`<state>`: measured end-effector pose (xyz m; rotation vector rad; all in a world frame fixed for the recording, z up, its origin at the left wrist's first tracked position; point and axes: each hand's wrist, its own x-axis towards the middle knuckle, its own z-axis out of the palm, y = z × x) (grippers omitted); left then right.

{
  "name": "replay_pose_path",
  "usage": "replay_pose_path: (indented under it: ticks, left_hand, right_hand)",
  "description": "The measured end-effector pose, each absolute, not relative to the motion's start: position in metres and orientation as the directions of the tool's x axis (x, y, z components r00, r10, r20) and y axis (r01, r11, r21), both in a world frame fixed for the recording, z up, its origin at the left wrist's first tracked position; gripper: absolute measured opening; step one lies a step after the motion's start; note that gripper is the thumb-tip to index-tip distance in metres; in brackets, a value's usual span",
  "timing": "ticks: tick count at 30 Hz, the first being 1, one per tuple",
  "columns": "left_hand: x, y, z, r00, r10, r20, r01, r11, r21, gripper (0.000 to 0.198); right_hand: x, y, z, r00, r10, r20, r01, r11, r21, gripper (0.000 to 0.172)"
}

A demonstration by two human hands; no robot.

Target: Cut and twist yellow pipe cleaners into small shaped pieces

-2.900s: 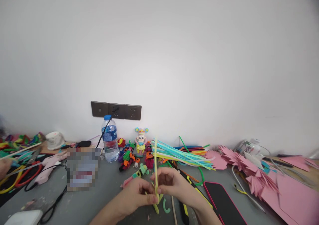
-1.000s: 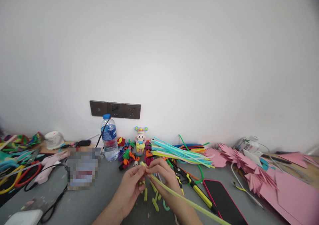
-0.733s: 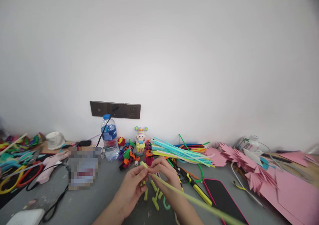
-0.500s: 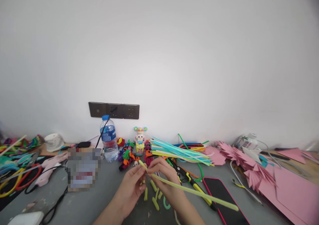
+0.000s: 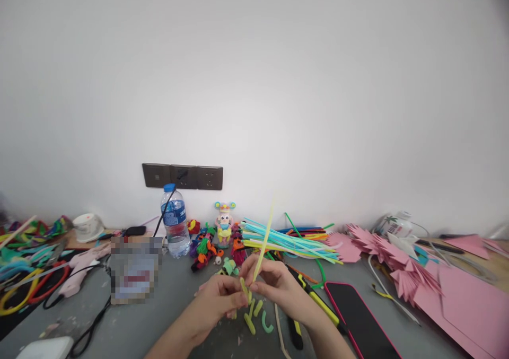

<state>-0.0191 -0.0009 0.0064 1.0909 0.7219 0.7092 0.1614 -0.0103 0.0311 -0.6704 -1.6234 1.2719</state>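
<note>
My left hand [image 5: 220,299] pinches a short stretch of yellow pipe cleaner [image 5: 244,286] between thumb and fingers. Close beside it, my right hand [image 5: 278,287] grips a long yellow pipe cleaner [image 5: 265,242], which stands up steeply toward the wall. Whether the two stretches are one bent piece I cannot tell. Below the hands lie several short yellow pipe cleaner pieces [image 5: 249,324] and a curled mint-green piece [image 5: 266,322]. A pale green fuzzy shape [image 5: 229,266] sits just behind my left fingers, partly hidden.
Behind the hands are a bundle of pipe cleaners [image 5: 290,239], a small figurine [image 5: 224,225] and a water bottle [image 5: 175,221]. A phone [image 5: 358,316] and yellow-black tool [image 5: 324,307] lie right, beyond them pink paper [image 5: 469,300]. Scissors [image 5: 40,290] and cables are left.
The long pipe cleaner has swung from pointing right and down to standing upright. My hands have turned and shifted slightly right and down, uncovering the pale green shape and a black-yellow handle.
</note>
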Motion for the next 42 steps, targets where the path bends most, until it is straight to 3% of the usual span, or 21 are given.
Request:
replay_pose_path:
  ticks: [5, 9, 13, 18, 23, 30, 32, 35, 38, 42]
  left_hand:
    - [-0.023, -0.003, 0.014, 0.661, 0.727, -0.188, 0.024, 0.23, 0.973, 0.043]
    - [-0.024, -0.002, 0.015, 0.642, 0.742, -0.192, 0.095, 0.171, 0.981, 0.046]
    - [-0.024, 0.001, 0.009, 0.6, 0.797, -0.071, 0.185, -0.052, 0.981, 0.044]
    - [-0.025, 0.003, 0.004, 0.525, 0.846, 0.089, 0.424, -0.351, 0.835, 0.036]
    - [-0.025, 0.004, 0.001, 0.523, 0.816, 0.247, 0.409, -0.494, 0.767, 0.031]
    - [-0.022, 0.003, 0.004, 0.375, 0.882, 0.284, 0.241, -0.389, 0.889, 0.027]
    - [-0.021, 0.003, 0.006, 0.363, 0.91, 0.202, 0.153, -0.271, 0.95, 0.032]
    - [-0.021, 0.002, 0.008, 0.451, 0.892, -0.032, 0.0, 0.035, 0.999, 0.045]
    - [-0.021, 0.0, 0.01, 0.584, 0.793, -0.175, -0.155, 0.32, 0.935, 0.044]
    - [-0.021, -0.003, 0.012, 0.636, 0.739, -0.221, -0.28, 0.488, 0.827, 0.036]
  right_hand:
    - [0.162, -0.011, 0.028, -0.469, 0.86, 0.202, -0.197, 0.12, -0.973, 0.012]
    - [0.162, -0.008, 0.023, -0.437, 0.889, 0.134, -0.172, 0.064, -0.983, 0.018]
    - [0.161, -0.003, 0.019, -0.339, 0.932, 0.126, -0.118, 0.091, -0.989, 0.025]
    - [0.16, 0.003, 0.013, -0.269, 0.958, 0.103, -0.02, 0.101, -0.995, 0.031]
    - [0.161, 0.005, 0.01, -0.27, 0.958, 0.091, -0.004, 0.093, -0.996, 0.031]
    - [0.156, 0.008, 0.008, -0.223, 0.959, 0.175, -0.087, 0.159, -0.983, 0.032]
    - [0.155, 0.007, 0.01, -0.228, 0.958, 0.175, -0.117, 0.152, -0.981, 0.032]
    - [0.155, 0.003, 0.015, -0.301, 0.936, 0.185, -0.183, 0.133, -0.974, 0.03]
    - [0.157, -0.002, 0.021, -0.345, 0.917, 0.2, -0.222, 0.127, -0.967, 0.028]
    - [0.158, -0.005, 0.026, -0.341, 0.908, 0.243, -0.207, 0.18, -0.962, 0.026]
